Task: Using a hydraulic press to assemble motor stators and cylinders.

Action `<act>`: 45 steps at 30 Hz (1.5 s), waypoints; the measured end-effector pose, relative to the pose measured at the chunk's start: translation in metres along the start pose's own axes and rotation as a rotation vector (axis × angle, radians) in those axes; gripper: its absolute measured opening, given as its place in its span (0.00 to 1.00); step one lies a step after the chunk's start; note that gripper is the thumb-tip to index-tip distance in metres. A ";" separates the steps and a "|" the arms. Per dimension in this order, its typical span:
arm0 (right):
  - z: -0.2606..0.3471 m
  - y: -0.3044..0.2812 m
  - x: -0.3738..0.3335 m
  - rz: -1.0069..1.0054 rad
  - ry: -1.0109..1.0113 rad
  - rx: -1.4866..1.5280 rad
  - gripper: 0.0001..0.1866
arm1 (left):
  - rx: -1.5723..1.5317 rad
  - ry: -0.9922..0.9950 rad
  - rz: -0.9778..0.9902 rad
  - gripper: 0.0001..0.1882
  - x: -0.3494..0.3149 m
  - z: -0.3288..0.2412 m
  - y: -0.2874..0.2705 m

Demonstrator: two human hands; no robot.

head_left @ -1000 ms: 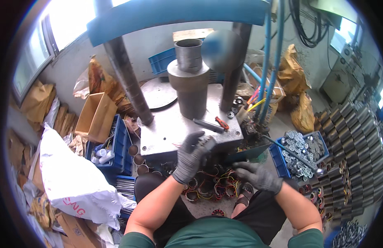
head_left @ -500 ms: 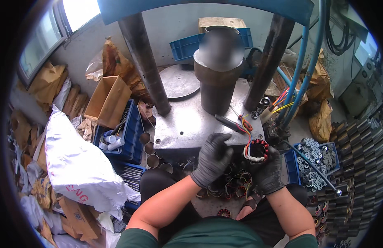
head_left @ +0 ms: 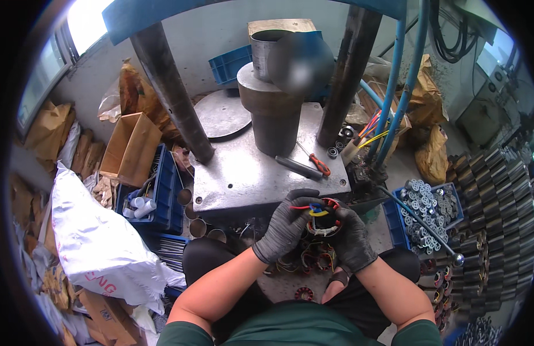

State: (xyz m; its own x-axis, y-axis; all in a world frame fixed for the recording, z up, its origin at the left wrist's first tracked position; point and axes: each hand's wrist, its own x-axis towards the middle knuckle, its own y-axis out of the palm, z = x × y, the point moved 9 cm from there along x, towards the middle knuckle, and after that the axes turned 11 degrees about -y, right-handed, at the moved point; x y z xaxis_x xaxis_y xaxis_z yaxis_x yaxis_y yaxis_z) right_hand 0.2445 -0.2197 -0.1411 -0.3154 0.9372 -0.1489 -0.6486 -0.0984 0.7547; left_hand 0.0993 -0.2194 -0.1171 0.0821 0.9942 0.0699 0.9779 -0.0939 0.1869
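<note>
My gloved right hand grips a motor stator, a ring with red windings and white lacing, just in front of the press plate. My gloved left hand meets it from the other side, its fingers closed on the stator's lead wires, which are red, blue and yellow. On the metal press plate lie a dark bar and a red-handled screwdriver. Behind them stands a stepped steel cylinder; a blurred round patch covers part of its top.
Two steel columns flank the plate. More stators lie on the floor between my legs. At the right are a blue crate of metal discs, a ball-ended lever and stacked metal cylinders. A white sack stands left.
My left hand has come over to the stator and taken its wires. The stator has moved left and nearer to me. The whole view has shifted; the screwdriver now shows uncovered.
</note>
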 end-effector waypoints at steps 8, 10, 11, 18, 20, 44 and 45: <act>-0.001 -0.012 -0.009 -0.074 0.002 -0.060 0.22 | 0.620 0.231 0.103 0.18 -0.007 -0.022 0.030; 0.000 -0.015 -0.011 -0.094 -0.024 -0.053 0.24 | 0.614 0.234 0.105 0.18 -0.008 -0.022 0.030; -0.001 -0.018 -0.010 -0.094 -0.023 -0.053 0.24 | 0.609 0.237 0.107 0.18 -0.008 -0.022 0.030; -0.004 -0.020 -0.011 -0.115 -0.007 -0.056 0.31 | 0.661 0.304 0.088 0.21 -0.010 -0.029 0.037; -0.003 -0.024 -0.011 -0.131 -0.037 -0.102 0.33 | 0.554 0.129 0.097 0.20 -0.003 -0.016 0.032; 0.010 0.008 -0.020 0.081 -0.231 -0.605 0.39 | 0.948 0.223 -0.043 0.29 0.001 -0.019 0.023; 0.008 0.008 -0.021 0.074 -0.208 -0.601 0.38 | 0.948 0.222 -0.045 0.29 0.001 -0.017 0.023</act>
State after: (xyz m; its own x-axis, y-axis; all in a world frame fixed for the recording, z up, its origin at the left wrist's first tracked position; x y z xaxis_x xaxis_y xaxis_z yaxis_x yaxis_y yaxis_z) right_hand 0.2514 -0.2375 -0.1263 -0.2721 0.9602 0.0626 -0.9246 -0.2789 0.2594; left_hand 0.1188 -0.2212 -0.0958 0.0981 0.9539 0.2836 0.7366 0.1220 -0.6652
